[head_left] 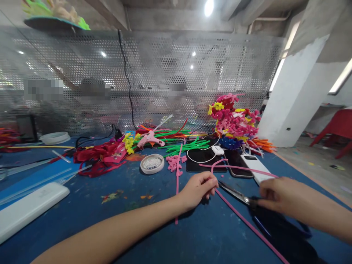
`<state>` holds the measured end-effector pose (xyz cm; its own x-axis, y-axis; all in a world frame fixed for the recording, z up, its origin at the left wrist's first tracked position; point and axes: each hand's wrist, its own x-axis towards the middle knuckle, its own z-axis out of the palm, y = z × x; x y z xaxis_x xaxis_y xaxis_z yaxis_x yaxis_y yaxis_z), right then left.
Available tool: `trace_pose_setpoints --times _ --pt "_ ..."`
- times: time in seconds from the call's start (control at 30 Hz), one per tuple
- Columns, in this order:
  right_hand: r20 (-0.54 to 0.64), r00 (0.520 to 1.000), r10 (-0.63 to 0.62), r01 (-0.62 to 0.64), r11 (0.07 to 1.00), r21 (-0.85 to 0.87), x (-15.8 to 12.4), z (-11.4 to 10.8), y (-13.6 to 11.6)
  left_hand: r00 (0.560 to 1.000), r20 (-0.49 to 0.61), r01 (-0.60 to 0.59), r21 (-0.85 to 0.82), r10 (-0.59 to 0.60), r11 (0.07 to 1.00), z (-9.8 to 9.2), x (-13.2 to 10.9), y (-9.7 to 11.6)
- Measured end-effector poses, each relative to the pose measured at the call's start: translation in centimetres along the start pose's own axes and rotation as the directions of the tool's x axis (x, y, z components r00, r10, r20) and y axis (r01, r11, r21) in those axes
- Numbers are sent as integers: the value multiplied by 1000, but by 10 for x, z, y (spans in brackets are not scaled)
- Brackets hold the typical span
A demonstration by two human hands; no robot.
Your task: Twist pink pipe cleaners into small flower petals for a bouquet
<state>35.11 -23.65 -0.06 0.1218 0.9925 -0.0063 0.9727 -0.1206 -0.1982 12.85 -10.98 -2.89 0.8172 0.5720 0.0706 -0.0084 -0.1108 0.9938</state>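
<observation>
My left hand [200, 187] is closed in a pinch on a pink pipe cleaner [242, 216]. Its short bent end rises above the fingers, and the long part runs down to the front edge of view. A pair of scissors [233, 192] points its blades at that hand, their tips close to the fingers. My right hand [276, 194] is curled over the scissors just behind the pivot, with the thumb against them; the other fingertips are partly hidden. Another pink strip [244, 168] crosses behind and meets the right knuckles. A straight pink pipe cleaner [177, 183] lies left of my left hand.
Behind the hands are pink pieces [174, 163], a bead dish [151, 164], a black tablet [195, 165] and phones [239, 165]. Further back lie green pipe cleaners [189, 146], a pink glue gun [150, 139] and a flower bunch [235, 121]. A white case [33, 209] sits left.
</observation>
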Motion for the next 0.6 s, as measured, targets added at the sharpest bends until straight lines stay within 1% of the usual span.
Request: trace_pose_setpoints --times 0.07,0.1,0.13,0.17,0.2,0.27,0.3,0.33,0.4,0.5,0.6 --pt "-90 989 -113 108 992 -65 15 1 -11 1000 -2 8 22 -8 1000 0 1 0" --pt "-161 969 -187 166 977 -132 23 5 -16 1000 -7 11 24 -11 1000 0 1 0" --pt "-196 942 -272 228 949 -219 31 10 -20 1000 -16 14 23 -14 1000 1 1 1" --pt "-206 908 -364 293 905 -307 39 17 -22 1000 -26 14 21 -13 1000 1 0 1" --pt "-190 869 -456 364 851 -378 46 23 -24 999 -34 13 19 -13 1000 2 -1 2" --pt "-140 810 -570 463 767 -445 57 32 -24 999 -40 17 26 -16 1000 3 -2 2" --pt "-119 791 -600 496 743 -449 62 35 -23 999 -35 23 35 -22 999 3 -3 2" --pt "-106 782 -615 516 733 -443 66 37 -22 999 -25 28 48 -27 998 3 -3 2" --pt "-94 775 -626 536 728 -428 71 36 -20 999 4 31 75 -32 997 3 -4 1" --pt "-104 790 -604 519 750 -410 70 30 -22 1000 17 10 76 -11 997 3 -3 1" --pt "-116 823 -556 487 795 -362 50 20 -35 998 -62 -25 52 28 998 2 -2 2"
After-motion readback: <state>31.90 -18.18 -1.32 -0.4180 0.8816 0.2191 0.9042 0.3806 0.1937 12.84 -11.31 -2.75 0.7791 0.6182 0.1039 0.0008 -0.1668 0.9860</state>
